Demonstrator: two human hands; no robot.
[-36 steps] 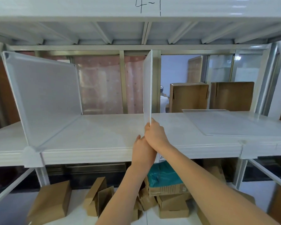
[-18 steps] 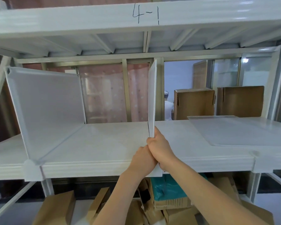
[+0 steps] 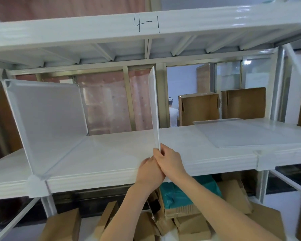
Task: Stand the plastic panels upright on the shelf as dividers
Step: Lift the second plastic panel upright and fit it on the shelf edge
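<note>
Two white shelves fill most of the view. The top shelf (image 3: 76, 30) is smooth, shiny metal with "4-1" (image 3: 146, 23) drawn on its front edge at 12 o'clock, and thin ribs run under it. The lower shelf (image 3: 102, 153) is flat and pale, with a ridged front edge and a rounded plastic corner piece (image 3: 36, 186) at 8 o'clock.

Three thin plastic panels sit on the lower shelf. The left panel (image 3: 45, 122), at 9 o'clock, stands up with a slight lean; it is milky, see-through and finely dotted, with rounded corners. The flat panel (image 3: 241, 133), at 3 o'clock, lies on the shelf, well apart from the hands. The middle panel (image 3: 154, 108) stands straight up at the centre, seen edge-on as a long thin strip reaching almost to the top shelf.

Both hands meet at the middle panel's low front corner, near the shelf edge. The right hand (image 3: 170, 161) is closed around the panel's edge, fingers wrapped over it. The left hand (image 3: 149, 173) is tucked under and against the right hand, curled on the same corner.

Brown cardboard boxes (image 3: 198, 108) stand behind the shelf at 2 o'clock. More boxes and a teal bag (image 3: 177, 195) lie on the floor at 6 o'clock.
</note>
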